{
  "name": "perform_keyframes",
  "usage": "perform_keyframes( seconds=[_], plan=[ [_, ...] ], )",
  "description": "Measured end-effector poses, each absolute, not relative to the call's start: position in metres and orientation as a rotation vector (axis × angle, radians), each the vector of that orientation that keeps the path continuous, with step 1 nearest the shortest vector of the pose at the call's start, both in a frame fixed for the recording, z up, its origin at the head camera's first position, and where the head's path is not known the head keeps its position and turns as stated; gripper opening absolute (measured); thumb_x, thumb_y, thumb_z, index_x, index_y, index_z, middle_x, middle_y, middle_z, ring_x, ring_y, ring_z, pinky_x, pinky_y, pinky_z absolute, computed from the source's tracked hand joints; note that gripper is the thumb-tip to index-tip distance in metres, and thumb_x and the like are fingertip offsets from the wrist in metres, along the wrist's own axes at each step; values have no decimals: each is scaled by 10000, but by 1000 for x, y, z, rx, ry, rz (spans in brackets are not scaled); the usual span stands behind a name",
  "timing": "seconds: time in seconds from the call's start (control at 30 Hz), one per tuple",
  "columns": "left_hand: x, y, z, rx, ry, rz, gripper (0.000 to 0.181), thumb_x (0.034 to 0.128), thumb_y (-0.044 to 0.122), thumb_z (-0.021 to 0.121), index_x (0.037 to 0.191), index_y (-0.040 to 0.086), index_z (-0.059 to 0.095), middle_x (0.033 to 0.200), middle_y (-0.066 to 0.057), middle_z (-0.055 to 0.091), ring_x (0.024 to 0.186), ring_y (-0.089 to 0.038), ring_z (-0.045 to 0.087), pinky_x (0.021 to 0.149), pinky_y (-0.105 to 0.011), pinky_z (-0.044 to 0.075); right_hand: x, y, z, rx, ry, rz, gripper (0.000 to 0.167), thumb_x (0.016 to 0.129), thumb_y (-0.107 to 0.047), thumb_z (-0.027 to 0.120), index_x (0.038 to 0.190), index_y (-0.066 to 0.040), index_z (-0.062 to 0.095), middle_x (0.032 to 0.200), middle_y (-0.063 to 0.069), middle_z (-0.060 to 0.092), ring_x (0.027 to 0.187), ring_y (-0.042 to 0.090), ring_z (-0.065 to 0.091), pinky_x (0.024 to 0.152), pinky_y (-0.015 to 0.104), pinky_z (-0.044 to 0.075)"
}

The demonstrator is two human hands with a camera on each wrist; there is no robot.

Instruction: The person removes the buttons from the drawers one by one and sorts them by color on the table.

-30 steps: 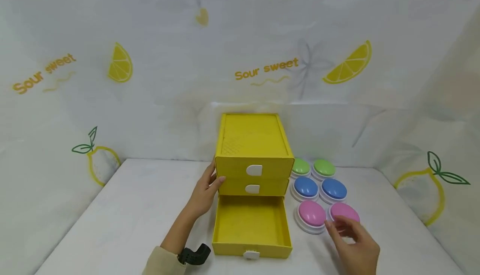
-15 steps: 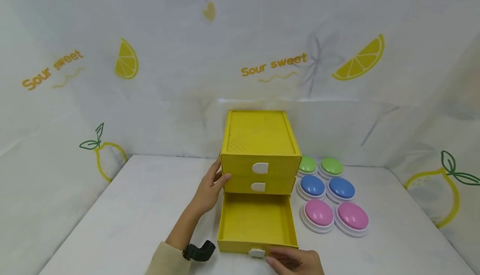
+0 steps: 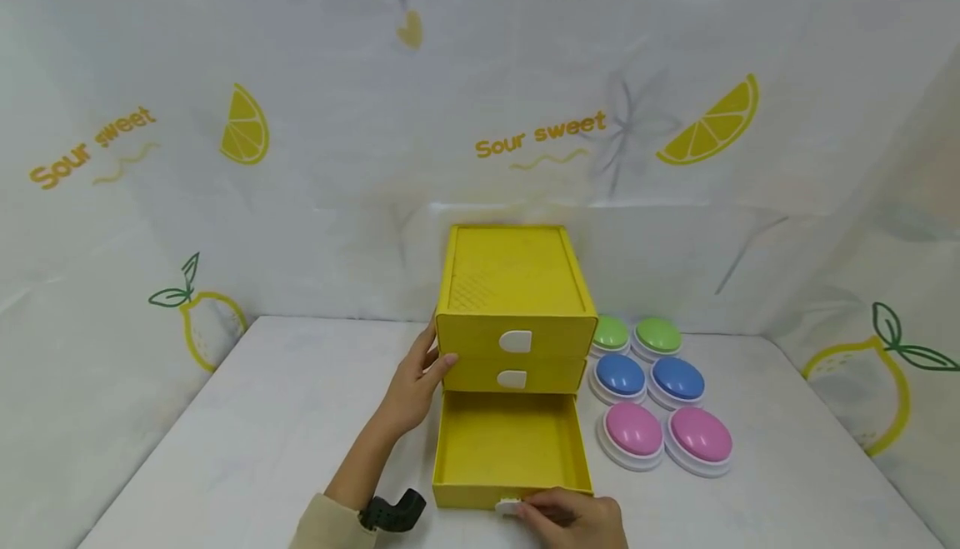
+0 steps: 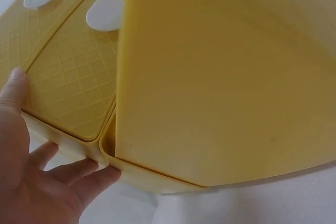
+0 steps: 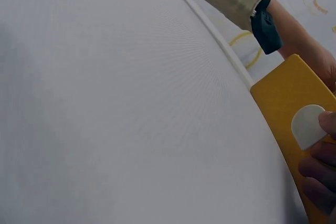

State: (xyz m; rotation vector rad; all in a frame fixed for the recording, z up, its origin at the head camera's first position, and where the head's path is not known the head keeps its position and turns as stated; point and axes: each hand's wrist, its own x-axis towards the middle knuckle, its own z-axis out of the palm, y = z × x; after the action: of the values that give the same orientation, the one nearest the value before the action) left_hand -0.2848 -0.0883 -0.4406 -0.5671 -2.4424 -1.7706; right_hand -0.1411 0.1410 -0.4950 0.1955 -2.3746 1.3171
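A yellow desktop drawer cabinet (image 3: 517,270) stands against the back, its bottom drawer (image 3: 510,441) pulled out with nothing inside. The two drawers above are pushed in. My left hand (image 3: 411,386) holds the cabinet's left side; in the left wrist view its thumb (image 4: 16,85) lies at the front edge and the fingers (image 4: 86,174) rest on the side wall. At the bottom drawer's front, my right hand (image 3: 573,520) pinches the white handle (image 3: 507,506) between thumb and finger. The right wrist view shows the thumb on that handle (image 5: 307,124), with the other fingers curled against the drawer front.
Right of the cabinet, round push lights or buttons stand in pairs on the white table (image 3: 262,449): green (image 3: 657,335), blue (image 3: 678,378) and pink (image 3: 701,434). A white lemon-print cloth (image 3: 337,157) hangs behind and at both sides. A dark band (image 3: 393,511) is on the left wrist.
My right hand has moved left from beside the pink buttons to the bottom drawer's front and now pinches its handle. The left hand stays on the cabinet; the drawer looks equally far out.
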Motion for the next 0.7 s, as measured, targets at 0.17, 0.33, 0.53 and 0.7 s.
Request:
perform_keyframes(
  seconds=[0.17, 0.33, 0.53, 0.7],
  plan=[
    [-285, -89, -441, -556, -2450, -1763, 684, 1056, 364, 528, 1630, 329, 157, 1699, -37, 209, 1461, -433, 407, 1102, -590, 446, -150, 143, -493, 179, -2447, 1297, 129, 717, -192, 912, 725, -182, 784, 654, -76, 752, 566, -146, 615, 535, 113, 525],
    [-286, -90, -443, -532, -2468, -1744, 691, 1053, 383, 526, 1632, 323, 154, 1699, -50, 210, 1462, -439, 403, 1108, -588, 439, -163, 143, -498, 206, -2380, 1261, 174, 698, -122, 913, 701, -214, 765, 645, -103, 739, 552, -157, 589, 519, 106, 512],
    [-287, -89, -442, -525, -2461, -1733, 684, 1057, 386, 516, 1635, 292, 162, 1699, -83, 209, 1458, -454, 402, 1099, -589, 445, -177, 145, -502, 271, -2300, 1249, 230, 700, -100, 912, 721, -260, 747, 673, -161, 732, 573, -157, 600, 525, 99, 511],
    [-287, -86, -445, -510, -2471, -1741, 685, 1055, 400, 513, 1635, 293, 164, 1699, -68, 215, 1460, -446, 403, 1105, -585, 440, -186, 149, -504, 220, -2319, 1224, 249, 704, -115, 913, 742, -289, 739, 691, -188, 731, 616, -135, 628, 577, 102, 528]
  ],
)
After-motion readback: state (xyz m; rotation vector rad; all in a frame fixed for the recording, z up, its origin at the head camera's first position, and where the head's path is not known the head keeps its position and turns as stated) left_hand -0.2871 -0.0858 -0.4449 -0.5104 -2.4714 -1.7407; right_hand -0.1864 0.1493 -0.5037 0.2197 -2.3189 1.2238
